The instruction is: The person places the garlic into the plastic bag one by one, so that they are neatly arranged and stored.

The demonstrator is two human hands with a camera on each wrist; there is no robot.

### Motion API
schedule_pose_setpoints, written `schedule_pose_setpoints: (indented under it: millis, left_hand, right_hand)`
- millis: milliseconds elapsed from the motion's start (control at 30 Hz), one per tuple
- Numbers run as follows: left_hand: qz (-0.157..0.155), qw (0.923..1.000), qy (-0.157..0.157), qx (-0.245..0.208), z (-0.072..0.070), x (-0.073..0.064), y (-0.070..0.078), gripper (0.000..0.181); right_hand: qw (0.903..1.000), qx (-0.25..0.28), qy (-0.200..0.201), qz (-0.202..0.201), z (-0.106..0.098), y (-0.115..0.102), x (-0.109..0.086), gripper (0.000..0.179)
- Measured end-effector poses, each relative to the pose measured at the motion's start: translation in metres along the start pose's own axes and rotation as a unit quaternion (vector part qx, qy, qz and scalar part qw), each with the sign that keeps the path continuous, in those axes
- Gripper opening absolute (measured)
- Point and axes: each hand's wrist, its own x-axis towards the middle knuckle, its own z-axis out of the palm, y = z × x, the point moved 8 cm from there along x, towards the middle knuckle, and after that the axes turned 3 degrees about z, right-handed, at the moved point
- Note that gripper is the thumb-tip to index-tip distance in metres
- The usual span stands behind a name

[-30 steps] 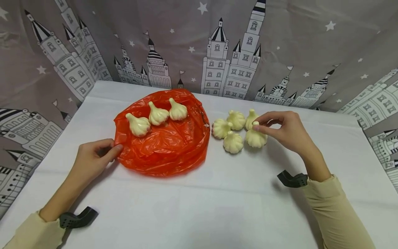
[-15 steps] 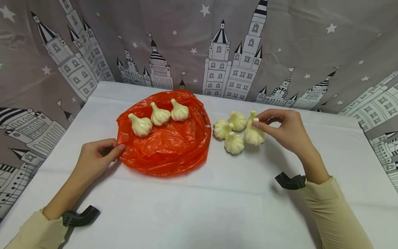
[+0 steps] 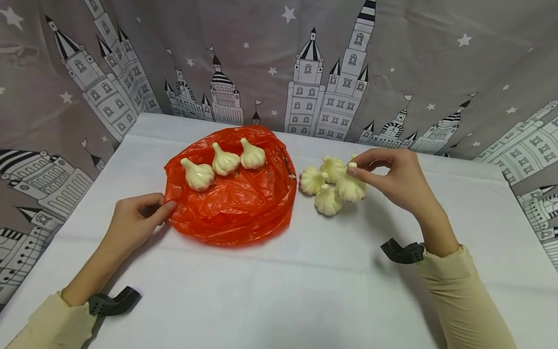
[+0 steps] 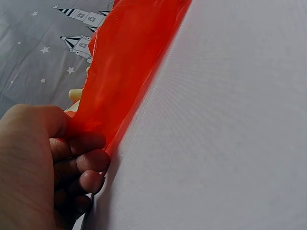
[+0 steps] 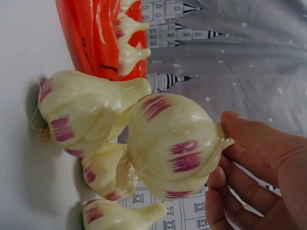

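My left hand (image 3: 139, 220) pinches the left edge of a red plastic bag (image 3: 226, 213), which lies spread with its mouth open. Three garlic bulbs (image 3: 199, 175) rest in the bag toward its far side. My right hand (image 3: 392, 177) pinches a garlic bulb (image 3: 351, 186) by its stem; the right wrist view shows that bulb (image 5: 172, 143) lifted, with purple streaks and dangling roots. Close by on the table stand several more bulbs (image 3: 328, 200), one of them mostly hidden behind my right hand. In the left wrist view the bag's thin edge (image 4: 120, 72) runs between thumb and fingers.
A white cloth (image 3: 279, 300) covers the table. Behind it hangs a grey curtain (image 3: 244, 29) printed with castles and stars. Each wrist carries a black camera mount, the left one (image 3: 114, 301) near the table's front left.
My right hand has lifted the garlic bulb slightly and moved it left, over the other loose bulbs. The left hand keeps its pinch on the bag; the view has shifted a little.
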Motion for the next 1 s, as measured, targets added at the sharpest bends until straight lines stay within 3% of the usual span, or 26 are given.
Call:
schedule_pose_setpoints:
  millis: [267,1000]
  left_hand:
    - [-0.004,1.0000,-0.003,-0.001,0.000,-0.001,0.002,0.011]
    - [-0.003,1.0000,-0.001,0.001,0.000,-0.001,0.002,0.011]
  right_hand:
    - [0.9995,0.011,0.002,-0.030,0.002,-0.018,0.005,0.012]
    - [0.9975,0.053,-0.018,-0.042,0.030,-0.067,0.030,0.013]
